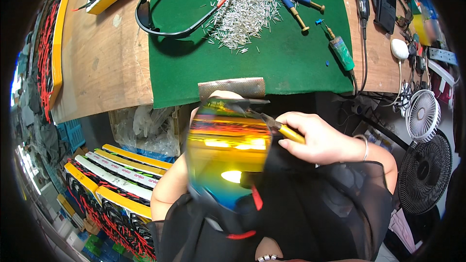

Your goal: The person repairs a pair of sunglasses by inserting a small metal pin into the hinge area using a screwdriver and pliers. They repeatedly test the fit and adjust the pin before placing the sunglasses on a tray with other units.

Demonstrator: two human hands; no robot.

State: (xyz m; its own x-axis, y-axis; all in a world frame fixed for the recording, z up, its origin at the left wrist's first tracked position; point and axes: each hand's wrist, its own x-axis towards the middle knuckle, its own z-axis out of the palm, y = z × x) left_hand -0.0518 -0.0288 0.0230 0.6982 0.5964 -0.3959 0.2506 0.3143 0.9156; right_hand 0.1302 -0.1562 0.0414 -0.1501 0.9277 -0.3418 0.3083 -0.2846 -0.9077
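A pair of wraparound sunglasses [228, 155] with a mirrored yellow-orange lens and red-tipped arms hangs in front of my chest, slightly blurred. My left hand [224, 95] is closed on it at the top; most of its fingers are hidden behind the lens. Wrapped round the yellow handles of a pair of pliers [291, 134], my right hand [318, 138] sits just right of the lens. The jaws of the pliers reach the upper right corner of the sunglasses; whether they grip anything there cannot be made out. Beyond my left hand, a textured metallic pad [233, 87] lies at the bench edge.
On the green mat [179, 73] lie a heap of small metal pins [247, 12], a black glasses frame [170, 34], blue-handled pliers [296, 7] and a green dispenser [342, 53]. Boxes of glasses [121, 184] stand at left, a white fan [422, 115] and a black fan [424, 171] at right.
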